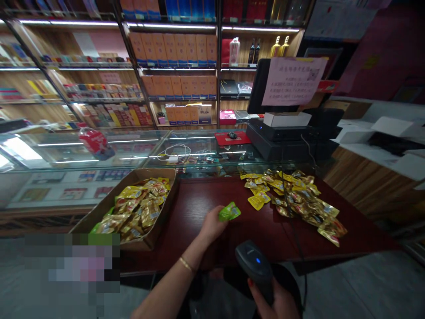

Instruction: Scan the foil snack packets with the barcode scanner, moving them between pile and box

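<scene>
Over the dark red table (199, 199), my left hand (212, 223) is closed on a small green snack packet (229, 212). Lower right, my right hand (277, 301) grips a black barcode scanner (255, 263) by its handle; a blue light glows on its top. The scanner's head points towards the green packet, apart from it. Left of my left hand stands an open cardboard box (170, 195) holding many gold packets (151, 210) and a few green ones. To the right lies a loose pile of gold packets (305, 199) and yellow packets (259, 199).
Behind the table runs a glass display counter (199, 153), with a mouse (232, 135) on a red mat (222, 139). A monitor (257, 86) bearing a paper notice (292, 79) stands on a black cash drawer (275, 146). A cable crosses the right pile. Stocked shelves (179, 68) line the wall.
</scene>
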Motion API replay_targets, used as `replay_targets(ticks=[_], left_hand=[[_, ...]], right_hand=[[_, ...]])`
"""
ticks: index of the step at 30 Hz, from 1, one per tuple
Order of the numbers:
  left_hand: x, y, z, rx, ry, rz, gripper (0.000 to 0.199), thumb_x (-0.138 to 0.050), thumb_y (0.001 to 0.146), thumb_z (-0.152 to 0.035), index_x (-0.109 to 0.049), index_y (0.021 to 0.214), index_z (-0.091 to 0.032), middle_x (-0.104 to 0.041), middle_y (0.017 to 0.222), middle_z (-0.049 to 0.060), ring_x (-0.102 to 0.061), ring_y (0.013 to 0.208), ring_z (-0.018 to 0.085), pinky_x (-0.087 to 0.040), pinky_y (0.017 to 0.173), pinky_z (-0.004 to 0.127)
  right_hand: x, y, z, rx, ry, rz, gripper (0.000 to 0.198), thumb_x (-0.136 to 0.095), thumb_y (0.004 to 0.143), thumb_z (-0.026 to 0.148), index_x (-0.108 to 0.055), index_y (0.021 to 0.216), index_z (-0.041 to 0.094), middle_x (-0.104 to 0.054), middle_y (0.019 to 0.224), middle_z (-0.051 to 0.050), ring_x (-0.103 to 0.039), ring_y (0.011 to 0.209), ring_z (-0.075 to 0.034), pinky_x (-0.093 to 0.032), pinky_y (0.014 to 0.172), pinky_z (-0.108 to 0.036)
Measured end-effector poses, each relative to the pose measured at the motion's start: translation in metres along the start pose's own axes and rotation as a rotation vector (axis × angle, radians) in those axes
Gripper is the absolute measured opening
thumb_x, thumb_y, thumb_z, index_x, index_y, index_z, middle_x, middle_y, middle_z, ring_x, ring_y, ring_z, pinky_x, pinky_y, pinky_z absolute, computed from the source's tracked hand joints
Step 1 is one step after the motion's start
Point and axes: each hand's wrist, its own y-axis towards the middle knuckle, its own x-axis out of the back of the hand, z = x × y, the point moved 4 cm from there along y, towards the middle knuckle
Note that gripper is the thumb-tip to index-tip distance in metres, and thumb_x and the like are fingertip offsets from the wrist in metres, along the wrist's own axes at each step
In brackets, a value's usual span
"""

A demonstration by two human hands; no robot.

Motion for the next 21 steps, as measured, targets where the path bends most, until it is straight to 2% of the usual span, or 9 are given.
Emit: replay_targets(ticks=[3, 6, 8, 10, 13, 18, 21], left_hand=[[0.044, -0.041, 0.043, 0.105, -0.145, -0.015, 0.044, -0.063, 0.074, -0.012, -0.067, 0.117, -0.014, -0.075, 0.097, 0.005, -0.067, 0.086, 0.021, -0.052, 0.077, 0.028], [0.066, -0.061, 0.063, 0.144, -0.201, 0.118, 0.051, -0.062, 0.068, -0.011, -0.069, 0.119, -0.012, -0.074, 0.091, 0.003, -0.063, 0.074, 0.017, -0.048, 0.065, 0.024], [0.072, -0.064, 0.065, 0.139, -0.229, 0.251, 0.055, -0.061, 0.064, -0.011, -0.07, 0.118, -0.012, -0.072, 0.086, 0.001, -0.059, 0.069, 0.014, -0.044, 0.06, 0.021], [0.075, -0.061, 0.064, 0.127, -0.255, 0.361, 0.056, -0.059, 0.062, -0.012, -0.072, 0.116, -0.012, -0.071, 0.083, 0.0, -0.058, 0.067, 0.013, -0.042, 0.059, 0.02], [0.079, -0.055, 0.061, 0.121, -0.275, 0.462, 0.059, -0.059, 0.06, -0.014, -0.072, 0.118, -0.012, -0.071, 0.085, 0.0, -0.058, 0.069, 0.013, -0.043, 0.06, 0.02], [0.086, -0.051, 0.064, 0.167, -0.174, 0.478, 0.056, -0.065, 0.058, -0.017, -0.074, 0.113, -0.015, -0.071, 0.082, -0.001, -0.058, 0.068, 0.014, -0.041, 0.057, 0.02], [0.086, -0.051, 0.066, 0.163, -0.205, 0.484, 0.055, -0.065, 0.058, -0.018, -0.074, 0.112, -0.013, -0.071, 0.079, -0.001, -0.057, 0.067, 0.014, -0.042, 0.057, 0.02]], right_hand=[[-0.01, 0.004, 0.025, 0.077, 0.088, 0.109, 0.058, -0.054, 0.086, 0.072, -0.079, 0.098, 0.021, -0.084, 0.085, -0.012, -0.08, 0.087, -0.032, -0.062, 0.076, -0.032], [-0.018, 0.008, 0.049, 0.186, 0.091, 0.282, 0.036, -0.059, 0.09, 0.051, -0.08, 0.1, 0.023, -0.085, 0.094, -0.01, -0.079, 0.092, -0.029, -0.06, 0.085, -0.031], [-0.021, 0.011, 0.06, 0.231, 0.024, 0.385, 0.028, -0.066, 0.086, 0.036, -0.079, 0.107, 0.023, -0.084, 0.103, -0.009, -0.078, 0.097, -0.029, -0.058, 0.088, -0.032], [-0.021, 0.013, 0.066, 0.25, -0.049, 0.46, 0.033, -0.068, 0.081, 0.026, -0.078, 0.112, 0.024, -0.082, 0.109, -0.008, -0.077, 0.101, -0.028, -0.057, 0.091, -0.033], [-0.016, 0.014, 0.071, 0.253, -0.126, 0.525, 0.035, -0.067, 0.079, 0.021, -0.078, 0.112, 0.025, -0.082, 0.11, -0.008, -0.076, 0.104, -0.028, -0.055, 0.094, -0.033], [-0.006, 0.015, 0.075, 0.243, -0.183, 0.531, 0.034, -0.062, 0.084, 0.022, -0.077, 0.113, 0.028, -0.081, 0.113, -0.007, -0.076, 0.106, -0.028, -0.055, 0.09, -0.032], [-0.006, 0.017, 0.074, 0.245, -0.227, 0.515, 0.031, -0.062, 0.084, 0.023, -0.078, 0.11, 0.027, -0.082, 0.11, -0.008, -0.076, 0.104, -0.029, -0.056, 0.089, -0.034]])
